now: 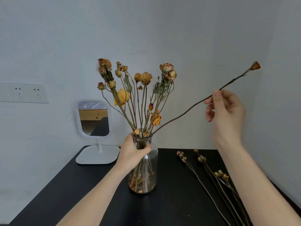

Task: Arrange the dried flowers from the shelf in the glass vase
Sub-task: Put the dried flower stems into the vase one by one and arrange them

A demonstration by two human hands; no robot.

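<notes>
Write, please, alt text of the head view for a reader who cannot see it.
A left hand grips the neck of a glass vase of dried flowers on a black table, while the right hand pinches a long stem leaning from it. More stems lie alongside.

Hidden: left side of the vase [146, 180] neck sat under the left hand [133, 152], and the stems there weren't visible. Stem ends in the base were lost in petal litter. The long stem [192, 106] vanished behind the right hand [228, 111] at the pinch. The right forearm [254, 185] covered part of the loose stems [201, 159]; the rest ran off the bottom edge. Both forearms and the table [171, 206] were cropped at the bottom, socket plate [24, 93] cropped left. The mirror [93, 118] reflection was unreadable.
</notes>
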